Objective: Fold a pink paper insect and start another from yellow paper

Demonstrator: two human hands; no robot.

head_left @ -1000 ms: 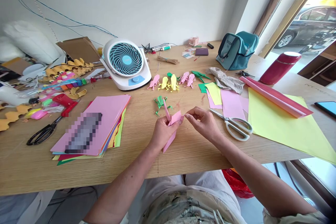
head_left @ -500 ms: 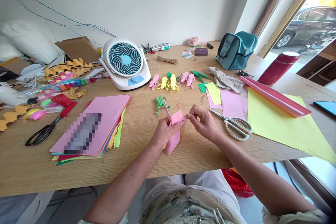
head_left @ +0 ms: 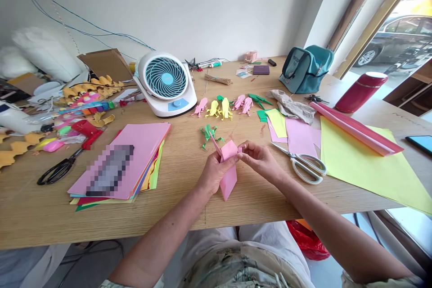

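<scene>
A partly folded pink origami paper (head_left: 229, 181) is held up over the table's front middle. My left hand (head_left: 216, 172) is closed on its left side, thumb across the front. A narrow pink strip of it sticks up past the left fingers. At the paper's right side, my right hand (head_left: 259, 158) pinches a small pink tip between thumb and fingers. Just beyond lies a green folded paper frog (head_left: 208, 133). Farther back stand several yellow and pink paper frogs, among them a yellow one (head_left: 226, 109). White-handled scissors (head_left: 306, 166) lie to the right of my right hand.
A stack of coloured paper (head_left: 145, 137) lies at left, near black-handled scissors (head_left: 60, 168). Behind it stands a white fan (head_left: 165, 82). On the right are yellow sheets (head_left: 364, 166), a pink paper roll (head_left: 357, 130), a red flask (head_left: 362, 92) and a teal bag (head_left: 306, 69).
My right hand's fingers have shifted and now pinch the small pink tip closer to the paper's body. The paper's lower part faces more toward me. The whole view has moved slightly.
</scene>
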